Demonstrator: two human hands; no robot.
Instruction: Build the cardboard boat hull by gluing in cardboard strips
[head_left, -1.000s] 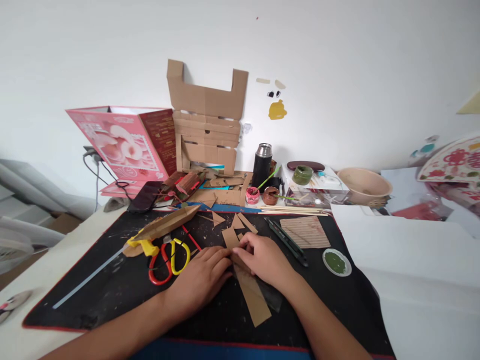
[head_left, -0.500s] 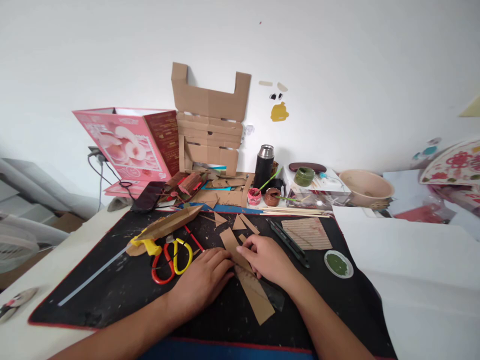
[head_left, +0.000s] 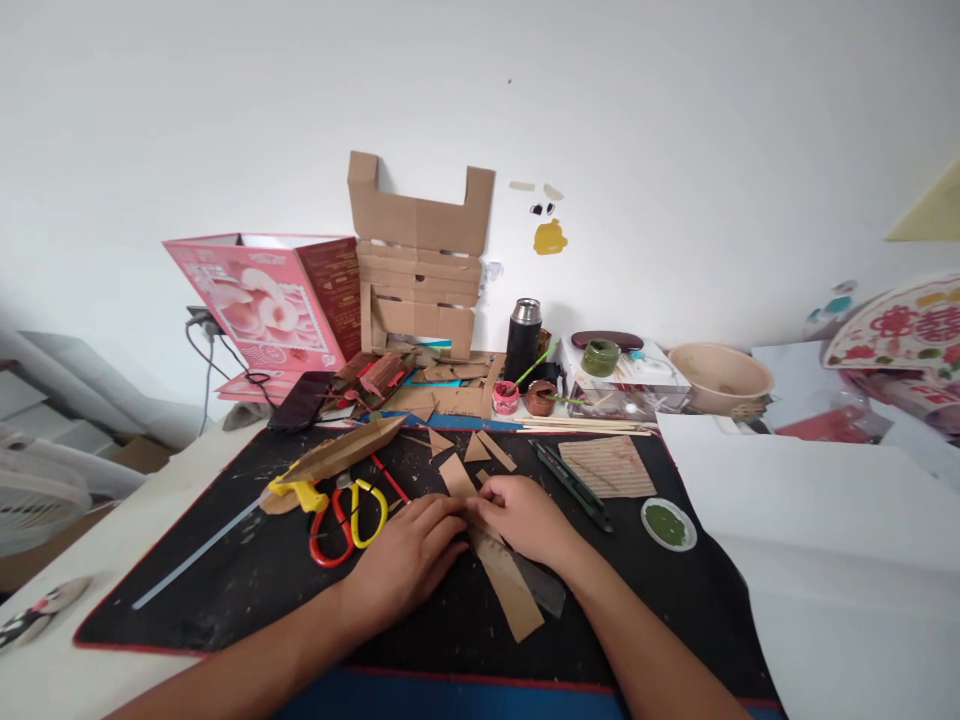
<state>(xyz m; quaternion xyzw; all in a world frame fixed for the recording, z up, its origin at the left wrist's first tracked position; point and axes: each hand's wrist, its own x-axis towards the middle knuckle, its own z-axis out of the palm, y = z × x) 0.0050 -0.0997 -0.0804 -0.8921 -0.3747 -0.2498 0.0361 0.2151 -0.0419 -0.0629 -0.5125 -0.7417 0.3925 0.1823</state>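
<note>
A narrow cardboard strip (head_left: pixel 510 590) lies slantwise on the black mat (head_left: pixel 300 610). My left hand (head_left: pixel 412 550) rests palm down at the strip's left edge, its fingers stretched and its fingertips at the cardboard. Over the strip's middle, my right hand (head_left: pixel 525 520) has its thumb and fingers pinched together beside my left fingertips. What the pinch holds, if anything, is hidden. A clear flat plastic piece, perhaps a ruler (head_left: pixel 546 588), crosses the strip and shows from under my right hand.
Scissors (head_left: pixel 358 515) and a yellow glue gun (head_left: pixel 300 492) lie left of my hands. Dark green cutters (head_left: pixel 574 485), corrugated cardboard (head_left: pixel 607 466) and a lid of green paint (head_left: pixel 667 525) sit to the right. Behind stand a black flask (head_left: pixel 523 345) and a pink box (head_left: pixel 262 300).
My right fingers have shifted slightly left along the strip, closer to my left fingertips. My left hand and the strip keep about the same place; the camera view has tilted up slightly.
</note>
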